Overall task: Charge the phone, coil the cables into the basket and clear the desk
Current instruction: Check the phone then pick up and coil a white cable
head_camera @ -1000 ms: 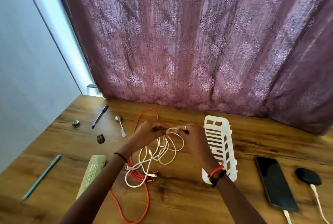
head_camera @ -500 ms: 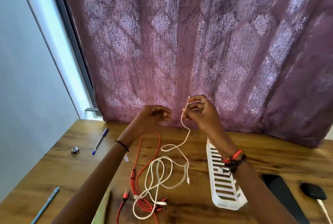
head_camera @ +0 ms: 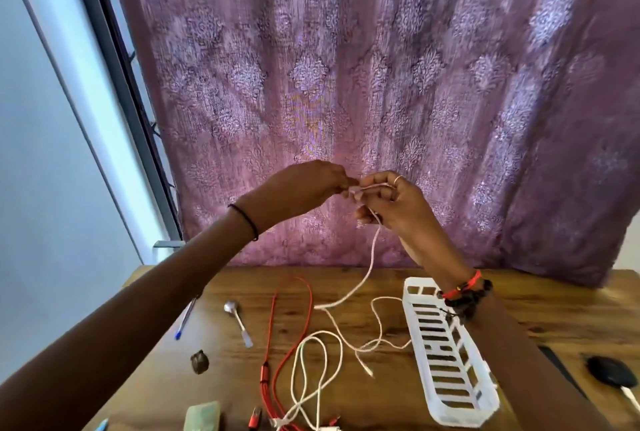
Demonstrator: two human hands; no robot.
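Up above the desk, the left hand (head_camera: 304, 184) pinches the free end of the thin white cable (head_camera: 372, 257) between its fingertips. The right hand (head_camera: 398, 205) is curled round the same cable, with a strand lying across its fingers and the thumb pinning the run that drops away. We read this as the start of a coil: one hand feeds the end while the other serves as the former. Both are raised so the slack hangs free instead of dragging.

Below the hands, the cable falls to the brown wooden desk (head_camera: 554, 306) and wanders in loose bends just beside the white slotted plastic basket (head_camera: 420, 283). The basket stands close under the right wrist, which we judge handy for dropping the finished coil in. Nothing shows through its slots.

To the left lie a long red cable (head_camera: 304, 309) and a second looped white cable (head_camera: 311, 361). They cross each other, so we expect snagging when either is lifted.

Farther left, a silver spoon (head_camera: 237, 321) and a blue-tipped pen (head_camera: 185, 318) wait to be cleared.

At the right edge, only a sliver of the dark flat phone (head_camera: 554, 361) shows past the forearm, near a black round charging pad (head_camera: 609, 375). We cannot tell whether the phone is plugged in.
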